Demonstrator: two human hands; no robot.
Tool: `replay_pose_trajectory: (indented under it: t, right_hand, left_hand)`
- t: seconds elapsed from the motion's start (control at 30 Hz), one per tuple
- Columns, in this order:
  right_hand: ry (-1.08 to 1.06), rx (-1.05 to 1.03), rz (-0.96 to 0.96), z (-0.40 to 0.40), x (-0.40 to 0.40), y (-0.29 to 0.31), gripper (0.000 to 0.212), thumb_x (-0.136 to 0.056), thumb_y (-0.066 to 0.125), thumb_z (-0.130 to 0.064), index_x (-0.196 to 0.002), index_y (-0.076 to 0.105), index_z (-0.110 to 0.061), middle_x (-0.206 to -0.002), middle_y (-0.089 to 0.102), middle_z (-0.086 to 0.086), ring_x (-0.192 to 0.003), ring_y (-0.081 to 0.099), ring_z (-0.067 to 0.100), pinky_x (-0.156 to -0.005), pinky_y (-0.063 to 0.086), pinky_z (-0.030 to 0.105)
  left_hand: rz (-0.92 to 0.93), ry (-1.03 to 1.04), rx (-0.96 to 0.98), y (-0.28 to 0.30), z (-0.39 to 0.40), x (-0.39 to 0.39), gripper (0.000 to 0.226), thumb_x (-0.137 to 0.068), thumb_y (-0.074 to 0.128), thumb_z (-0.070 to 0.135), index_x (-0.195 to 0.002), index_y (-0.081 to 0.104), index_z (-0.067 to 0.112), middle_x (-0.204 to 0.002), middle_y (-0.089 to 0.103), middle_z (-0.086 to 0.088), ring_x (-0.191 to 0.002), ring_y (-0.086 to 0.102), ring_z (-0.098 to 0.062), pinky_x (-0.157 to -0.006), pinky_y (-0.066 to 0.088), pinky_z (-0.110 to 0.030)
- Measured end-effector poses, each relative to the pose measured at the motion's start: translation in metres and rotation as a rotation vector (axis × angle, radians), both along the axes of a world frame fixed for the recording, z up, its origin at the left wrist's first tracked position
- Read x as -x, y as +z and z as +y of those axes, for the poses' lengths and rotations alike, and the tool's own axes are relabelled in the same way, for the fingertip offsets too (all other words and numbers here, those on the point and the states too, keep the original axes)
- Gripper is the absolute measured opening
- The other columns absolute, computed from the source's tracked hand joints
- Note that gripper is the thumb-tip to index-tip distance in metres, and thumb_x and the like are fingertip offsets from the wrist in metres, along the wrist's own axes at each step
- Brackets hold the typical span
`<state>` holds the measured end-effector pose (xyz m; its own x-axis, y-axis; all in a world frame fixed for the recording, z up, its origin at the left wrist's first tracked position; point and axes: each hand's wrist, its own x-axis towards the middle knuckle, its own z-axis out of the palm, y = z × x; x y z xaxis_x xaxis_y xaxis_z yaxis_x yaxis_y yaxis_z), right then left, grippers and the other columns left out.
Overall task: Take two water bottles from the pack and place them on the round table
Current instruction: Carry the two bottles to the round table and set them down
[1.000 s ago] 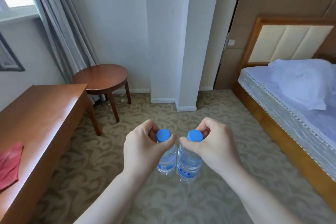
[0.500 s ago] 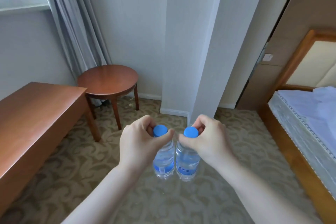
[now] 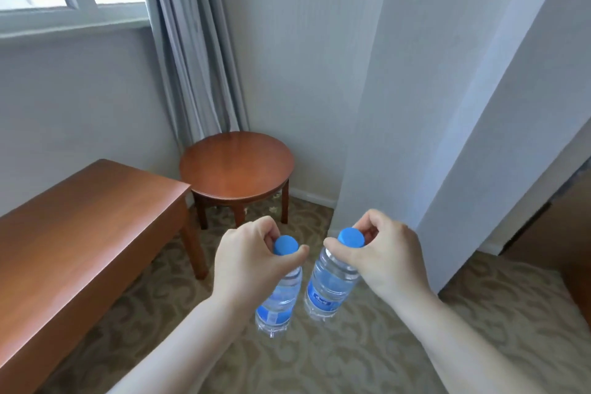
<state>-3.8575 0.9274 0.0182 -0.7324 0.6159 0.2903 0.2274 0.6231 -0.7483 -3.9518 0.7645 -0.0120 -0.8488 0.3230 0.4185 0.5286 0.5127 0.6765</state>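
Two clear water bottles with blue caps and blue labels hang side by side over the carpet. My left hand (image 3: 248, 261) pinches the neck of the left bottle (image 3: 278, 301) just under its cap. My right hand (image 3: 382, 254) grips the right bottle (image 3: 329, 286) the same way. The bottles are a small gap apart and tilt slightly. The round wooden table (image 3: 236, 166) stands ahead in the corner, just beyond and left of my hands, with a bare top. The pack is not in view.
A long wooden desk (image 3: 80, 233) runs along the left, its corner close to the round table. A grey curtain (image 3: 192, 51) hangs behind the table under a window. A white pillar (image 3: 431, 105) juts out on the right. Patterned carpet covers the floor.
The view has swung left and closer to the corner: the round table is larger and nearer, the bed has left the frame. The two bottles have drifted slightly apart.
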Motion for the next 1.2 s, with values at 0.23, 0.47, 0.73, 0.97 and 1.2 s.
replay_pose_trajectory:
  t: [0.23, 0.47, 0.73, 0.97, 1.2]
  right_hand:
    - [0.119, 0.023, -0.039, 0.05, 0.126, -0.004, 0.043, -0.053, 0.088, -0.042, -0.059, 0.051, -0.02, -0.054, 0.058, -0.007, -0.051, 0.05, 0.011, -0.048, 0.038, 0.025]
    - [0.323, -0.044, -0.019, 0.103, 0.27, -0.015, 0.044, -0.05, 0.087, -0.039, -0.056, 0.049, -0.018, -0.05, 0.056, -0.006, -0.045, 0.045, 0.005, -0.043, 0.033, 0.016]
    - [0.543, -0.064, -0.012, 0.118, 0.42, -0.01, 0.04, -0.053, 0.088, -0.037, -0.06, 0.054, -0.017, -0.057, 0.061, -0.005, -0.051, 0.053, 0.01, -0.046, 0.038, 0.016]
    - [0.586, -0.058, -0.051, 0.106, 0.546, -0.025, 0.04, -0.057, 0.087, -0.042, -0.061, 0.058, -0.014, -0.056, 0.063, -0.005, -0.055, 0.058, 0.015, -0.05, 0.046, 0.03]
    - [0.589, -0.043, -0.08, 0.096, 0.647, -0.042, 0.038, -0.06, 0.085, -0.045, -0.065, 0.06, -0.016, -0.061, 0.063, -0.007, -0.059, 0.061, 0.014, -0.052, 0.054, 0.034]
  left_hand:
    - [-0.054, 0.084, 0.007, -0.008, 0.043, 0.105, 0.051, -0.057, 0.076, 0.06, -0.058, 0.05, 0.016, -0.043, 0.043, 0.007, -0.045, 0.034, -0.011, -0.049, 0.031, -0.022]
    - [-0.038, 0.255, 0.023, -0.015, 0.087, 0.217, 0.05, -0.058, 0.078, 0.056, -0.055, 0.045, 0.019, -0.044, 0.048, 0.003, -0.045, 0.034, -0.011, -0.048, 0.029, -0.021]
    - [-0.073, 0.493, -0.056, -0.01, 0.099, 0.32, 0.048, -0.058, 0.073, 0.058, -0.058, 0.051, 0.017, -0.044, 0.043, 0.007, -0.045, 0.036, -0.011, -0.049, 0.033, -0.026]
    - [-0.067, 0.561, 0.069, -0.027, 0.076, 0.425, 0.051, -0.061, 0.077, 0.055, -0.057, 0.049, 0.013, -0.044, 0.042, 0.008, -0.046, 0.034, -0.011, -0.047, 0.028, -0.022]
    - [-0.122, 0.545, 0.131, -0.037, 0.061, 0.535, 0.048, -0.063, 0.082, 0.049, -0.06, 0.053, 0.011, -0.047, 0.049, 0.005, -0.047, 0.041, -0.014, -0.047, 0.032, -0.025]
